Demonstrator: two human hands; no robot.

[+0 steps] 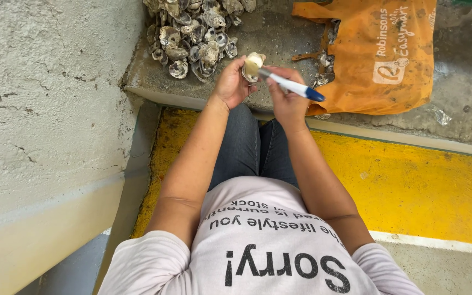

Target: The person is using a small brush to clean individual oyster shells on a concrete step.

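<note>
Grey, rough concrete wall (45,109) stands at my left, with a heap of pale empty oyster shells (195,33) beyond it. My left hand (230,82) clasps one cream-coloured oyster shell (253,65) above my knees; my right hand (286,93) grips a white-and-blue-handled knife (293,87), its tip touching that shell. Farther right lies a crumpled orange plastic bag (378,54).

Two hands are at work: the left hand (230,82) grips one oyster shell (253,66), the right hand (286,93) one white-and-blue knife (291,86). At eleven o'clock lies one pile of empty shells (195,35), too many to count, several dozen at least. At one o'clock lies one orange bag (381,54).
</note>
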